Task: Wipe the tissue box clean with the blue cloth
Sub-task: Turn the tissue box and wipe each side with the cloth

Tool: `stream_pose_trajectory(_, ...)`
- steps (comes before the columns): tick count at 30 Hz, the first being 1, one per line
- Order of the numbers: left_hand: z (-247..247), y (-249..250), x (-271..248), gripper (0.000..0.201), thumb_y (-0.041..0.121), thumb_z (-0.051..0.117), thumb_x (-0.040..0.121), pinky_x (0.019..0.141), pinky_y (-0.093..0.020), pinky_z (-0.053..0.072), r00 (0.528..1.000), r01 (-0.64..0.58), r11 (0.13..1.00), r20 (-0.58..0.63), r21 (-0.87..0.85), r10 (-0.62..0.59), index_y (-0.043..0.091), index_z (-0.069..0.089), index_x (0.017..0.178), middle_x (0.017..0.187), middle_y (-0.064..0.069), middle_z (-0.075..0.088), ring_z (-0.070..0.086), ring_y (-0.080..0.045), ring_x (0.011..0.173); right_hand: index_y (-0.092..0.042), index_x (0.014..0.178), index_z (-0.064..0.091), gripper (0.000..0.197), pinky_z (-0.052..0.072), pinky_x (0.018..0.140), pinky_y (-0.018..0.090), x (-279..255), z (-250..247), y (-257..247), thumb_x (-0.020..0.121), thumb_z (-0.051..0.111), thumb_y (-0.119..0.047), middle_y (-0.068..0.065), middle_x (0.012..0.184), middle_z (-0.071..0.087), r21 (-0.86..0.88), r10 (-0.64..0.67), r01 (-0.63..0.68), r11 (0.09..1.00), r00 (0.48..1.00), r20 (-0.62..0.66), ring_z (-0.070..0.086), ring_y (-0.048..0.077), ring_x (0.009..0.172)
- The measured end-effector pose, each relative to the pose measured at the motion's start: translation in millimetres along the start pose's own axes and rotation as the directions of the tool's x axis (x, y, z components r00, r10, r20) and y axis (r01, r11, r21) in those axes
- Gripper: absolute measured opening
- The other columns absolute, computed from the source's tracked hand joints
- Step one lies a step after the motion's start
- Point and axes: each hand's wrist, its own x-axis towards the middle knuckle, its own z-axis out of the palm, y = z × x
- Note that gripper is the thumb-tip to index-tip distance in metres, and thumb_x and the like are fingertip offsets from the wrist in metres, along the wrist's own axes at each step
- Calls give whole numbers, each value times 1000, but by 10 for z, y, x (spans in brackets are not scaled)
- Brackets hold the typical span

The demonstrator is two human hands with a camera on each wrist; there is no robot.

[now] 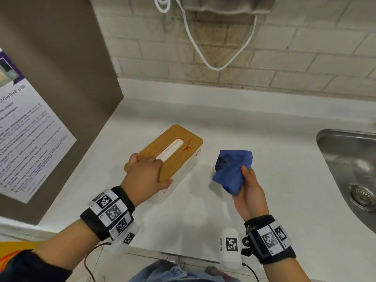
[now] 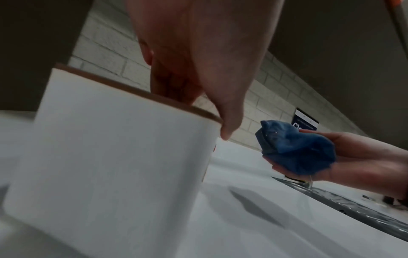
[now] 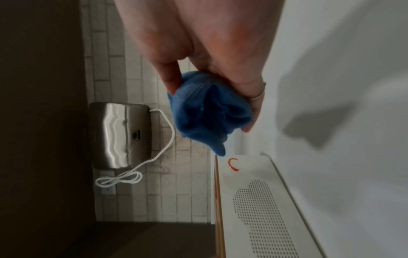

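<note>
Tissue box (image 1: 179, 157): stands on the white bench (image 1: 254, 139) under your left hand (image 1: 145, 176), which clamps its near end. Rigid, probably light, smooth-sided; keep that hold. Blue cloth (image 1: 234, 171): soft, bunched, pinched in your right hand (image 1: 250, 190) just beside the box. Red marks (image 1: 188, 148) show on the lid.

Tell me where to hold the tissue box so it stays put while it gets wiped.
Hold the tissue box at its near short end, from above, as the left hand does now: fingers on the wooden lid, thumb on the side. That leaves the red marks at the far end open to the cloth.
</note>
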Motion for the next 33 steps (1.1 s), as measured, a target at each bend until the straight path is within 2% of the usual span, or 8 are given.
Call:
stream_pose_trajectory(5, -151, 63, 145, 46, 53, 61, 72, 76, -30, 21, 994, 98, 983, 67, -156, -89, 14, 61, 98, 95, -3, 63, 39, -21, 78, -23, 128, 44, 93, 51, 91, 39, -26, 98, 119, 50, 78, -62, 4, 128, 58, -206, -84, 73, 976, 995, -47, 61, 20, 111)
stream_pose_trajectory(7, -225, -13, 216, 38, 54, 62, 65, 79, -32, 28, 990, 130, 939, 100, -318, -103, 19, 62, 82, 84, 0, 65, 49, -22, 80, -29, 123, 47, 70, 47, 99, 42, -69, 175, 152, 63, 69, -57, 3, 132, 54, -394, -206, 181, 901, 978, -19, 57, 20, 116)
stream_pose_trajectory(9, -293, -104, 319, 33, 55, 63, 59, 82, -33, 38, 978, 188, 846, 176, -498, -114, 23, 62, 69, 75, 1, 66, 59, -23, 82, -28, 124, 47, 58, 46, 98, 27, -122, 278, 175, 70, 59, -48, -1, 131, 53, -545, -349, 326, 772, 935, 64, 54, 10, 116)
stream_pose_trajectory(12, -348, -136, 437, 29, 40, 70, 73, 78, -27, 47, 951, 267, 669, 302, -694, -66, 13, 73, 84, 85, -5, 73, 66, -20, 85, -29, 122, 49, 47, 37, 96, 9, -170, 458, 220, 77, 57, -36, -4, 128, 49, -649, -469, 497, 576, 851, 236, 46, -2, 117)
stream_pose_trajectory(15, -319, -72, 489, 28, 34, 69, 77, 77, -22, 47, 942, 280, 596, 334, -753, -21, 10, 73, 92, 86, -6, 73, 64, -14, 80, -35, 127, 46, 46, 31, 99, 6, -105, 600, 313, 82, 55, -34, -9, 132, 47, -751, -424, 478, 456, 858, 289, 44, 1, 119)
stream_pose_trajectory(20, -225, -30, 535, 12, 23, 67, 81, 59, -11, 44, 957, 246, 552, 291, -797, -6, 15, 70, 89, 62, 12, 66, 59, 3, 58, -25, 132, 46, 45, 42, 102, 34, -46, 735, 523, 87, 52, -27, 4, 137, 51, -795, -360, 436, 421, 885, 295, 49, 20, 119)
stream_pose_trajectory(24, -176, -134, 552, 26, 31, 66, 81, 77, -27, 49, 950, 286, 507, 311, -813, -38, 9, 70, 94, 85, -9, 70, 62, -18, 79, -25, 132, 44, 45, 33, 93, 22, -106, 776, 592, 89, 53, -19, 4, 142, 45, -814, -359, 559, 158, 801, 480, 44, 21, 106)
stream_pose_trajectory(33, -80, -228, 576, 29, 31, 70, 77, 79, -33, 48, 957, 284, 444, 281, -850, -74, 3, 71, 86, 79, -12, 69, 60, -18, 72, -22, 115, 58, 46, 44, 79, 35, -213, 670, 340, 76, 47, 0, 10, 126, 57, -636, -15, 771, -31, 636, 772, 53, 30, 86)
